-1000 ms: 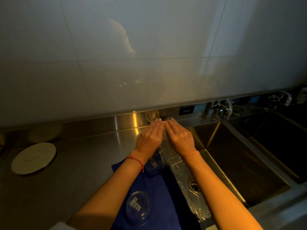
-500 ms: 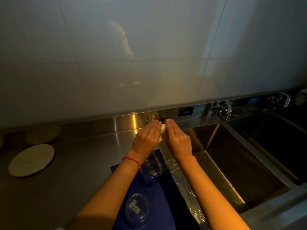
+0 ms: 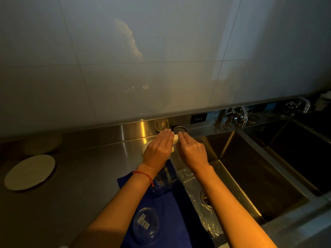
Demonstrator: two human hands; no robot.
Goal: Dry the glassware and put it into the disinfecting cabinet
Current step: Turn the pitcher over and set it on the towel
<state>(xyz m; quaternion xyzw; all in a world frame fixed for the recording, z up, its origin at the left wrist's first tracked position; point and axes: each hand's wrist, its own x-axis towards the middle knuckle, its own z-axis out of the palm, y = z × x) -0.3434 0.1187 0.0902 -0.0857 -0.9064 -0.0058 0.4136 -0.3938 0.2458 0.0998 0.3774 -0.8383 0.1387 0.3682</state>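
While both hands sit at the back of the steel counter [image 3: 89,167], I see two pieces of clear glassware on the blue cloth [image 3: 179,212]. Near glass [image 3: 146,225] lies on the cloth close to me, with a white printed mark on it, round outline, under my left forearm. Far glass [image 3: 163,179] sits further up the cloth, partly hidden by my left wrist; hard to read its shape in this dim light. Neither glass touches a finger: both lie behind the hands, toward me. Left hand [image 3: 157,149] is flat, fingers straight and together, palm down, red string at the wrist. Right hand [image 3: 192,151] has fingers curled slightly, tips meeting the left fingertips. Between the two sets of fingertips there is a small white wad [image 3: 175,139], likely tissue or cloth; I can't tell which hand actually pinches it. Sink basin [image 3: 250,176] is just right of the cloth.
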